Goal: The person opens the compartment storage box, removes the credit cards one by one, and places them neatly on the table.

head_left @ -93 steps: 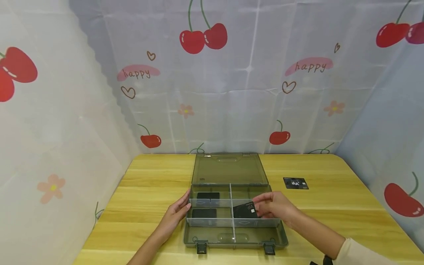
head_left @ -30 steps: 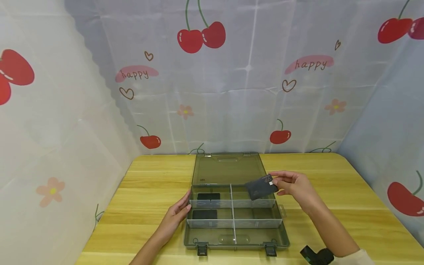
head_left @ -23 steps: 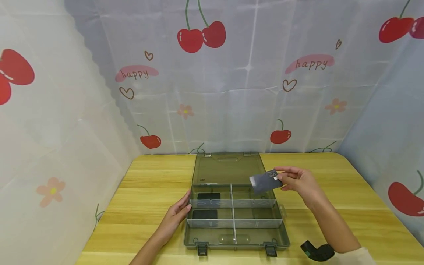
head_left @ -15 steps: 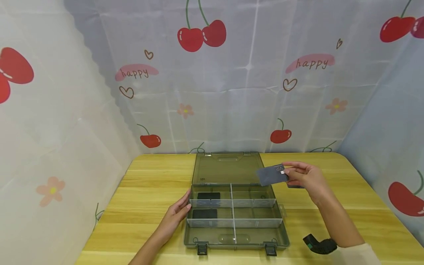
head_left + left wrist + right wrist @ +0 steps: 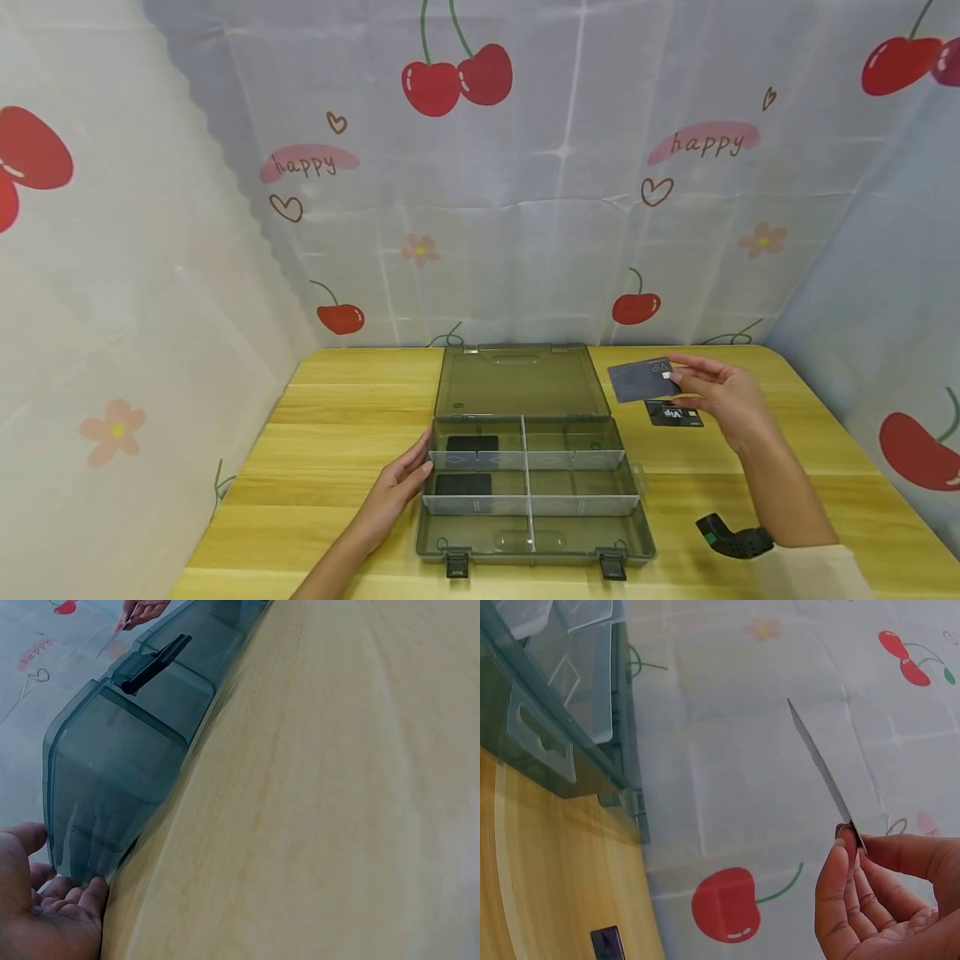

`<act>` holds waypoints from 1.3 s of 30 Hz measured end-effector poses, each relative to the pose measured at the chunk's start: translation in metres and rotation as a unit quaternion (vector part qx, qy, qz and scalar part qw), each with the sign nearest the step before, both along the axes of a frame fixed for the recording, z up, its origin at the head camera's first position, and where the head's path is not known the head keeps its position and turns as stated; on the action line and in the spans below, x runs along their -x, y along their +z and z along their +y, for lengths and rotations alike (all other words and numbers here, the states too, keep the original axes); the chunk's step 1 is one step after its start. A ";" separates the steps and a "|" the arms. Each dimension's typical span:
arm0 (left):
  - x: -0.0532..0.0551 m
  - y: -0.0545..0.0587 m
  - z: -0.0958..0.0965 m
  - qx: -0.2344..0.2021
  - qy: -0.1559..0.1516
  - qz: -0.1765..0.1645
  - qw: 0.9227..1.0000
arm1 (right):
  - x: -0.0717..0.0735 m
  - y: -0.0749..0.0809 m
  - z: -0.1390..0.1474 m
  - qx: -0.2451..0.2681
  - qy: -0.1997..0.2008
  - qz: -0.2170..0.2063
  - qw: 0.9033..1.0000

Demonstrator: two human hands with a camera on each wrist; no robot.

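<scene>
My right hand (image 5: 723, 396) pinches a dark VIP card (image 5: 641, 381) by its right end, thumb against index finger. In the right wrist view the card (image 5: 821, 765) shows nearly edge-on, raised in the air. Beneath it on the table lies a second black VIP card (image 5: 673, 414), right of the box and partly overlapped by my fingers. My left hand (image 5: 393, 483) rests with extended fingers against the left side of a translucent grey-green divider box (image 5: 534, 557). In the left wrist view, fingertips of the left hand (image 5: 56, 911) touch the box's outer wall.
The box's lid (image 5: 521, 383) lies folded back toward the cherry-print curtain (image 5: 525, 250). Dark cards, one in the back left compartment (image 5: 472, 444) and one in the middle left compartment (image 5: 463, 484), lie inside. A black wrist device (image 5: 735, 537) is at my right forearm.
My right hand has lifted the VIP card out of the middle right compartment and carried it up and rightward beyond the box. The left hand stays at the box's side.
</scene>
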State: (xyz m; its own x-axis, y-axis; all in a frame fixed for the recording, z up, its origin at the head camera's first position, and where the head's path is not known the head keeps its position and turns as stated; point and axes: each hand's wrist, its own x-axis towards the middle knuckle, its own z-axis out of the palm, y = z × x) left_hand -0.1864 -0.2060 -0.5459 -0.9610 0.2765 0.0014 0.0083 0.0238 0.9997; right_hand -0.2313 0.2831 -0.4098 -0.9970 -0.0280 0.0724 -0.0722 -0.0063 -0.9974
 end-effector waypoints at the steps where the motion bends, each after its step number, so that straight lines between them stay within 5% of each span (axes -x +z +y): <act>1: 0.000 0.000 0.000 0.000 0.000 -0.001 1.000 | 0.001 -0.001 0.002 0.004 -0.002 0.001 1.000; 17: -0.001 0.002 0.001 0.002 0.005 -0.002 1.000 | 0.006 -0.007 0.028 0.008 -0.034 -0.007 0.999; 39: -0.002 0.001 0.001 0.006 0.006 -0.001 1.000 | 0.015 -0.029 0.062 0.113 -0.053 -0.030 0.992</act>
